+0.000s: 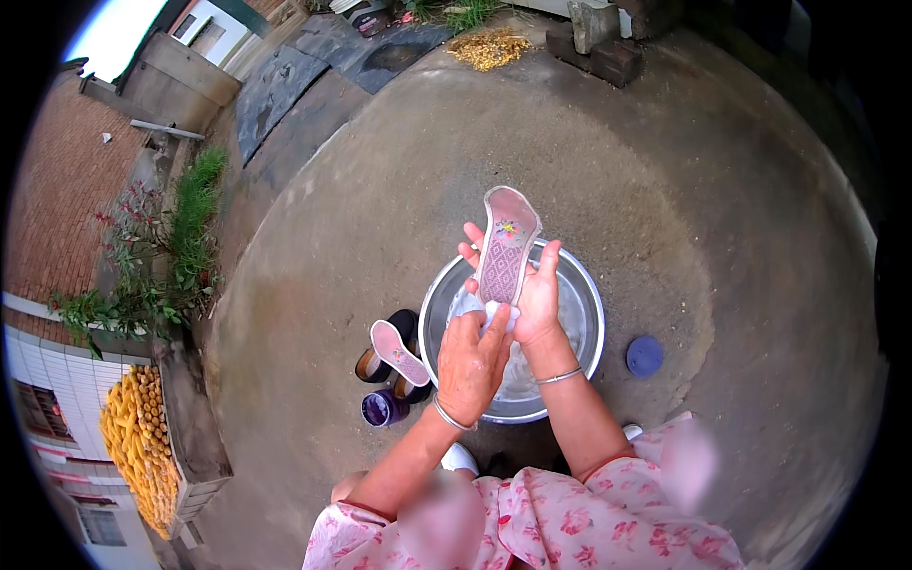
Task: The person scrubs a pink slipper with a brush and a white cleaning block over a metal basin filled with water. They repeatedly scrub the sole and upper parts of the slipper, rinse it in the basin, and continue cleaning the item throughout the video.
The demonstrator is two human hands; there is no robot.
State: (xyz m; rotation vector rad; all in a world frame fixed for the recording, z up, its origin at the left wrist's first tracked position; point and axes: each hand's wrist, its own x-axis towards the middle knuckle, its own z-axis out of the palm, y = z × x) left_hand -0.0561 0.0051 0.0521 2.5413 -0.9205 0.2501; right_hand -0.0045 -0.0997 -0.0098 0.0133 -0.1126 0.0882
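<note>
An embroidered pink insole [507, 242], with a flower and a purple diamond pattern, lies across the upturned palm of my right hand [539, 303]. That hand's thumb stands off to the right, while its fingertips show at the insole's left edge. My left hand [474, 356], palm down, pinches a small white piece [501, 315], perhaps soap, at the insole's near end. Both hands are over a round metal basin [586, 285] holding cloudy water. A second matching insole [397, 350] rests on a pair of black shoes [405, 325] left of the basin.
Beside the shoes stands an open purple jar [383, 409]. A round purple lid [645, 356] lies on the concrete right of the basin. Corn cobs [139, 442] are heaped at far left, near plants [192, 221]. Stone blocks [595, 46] sit at the back.
</note>
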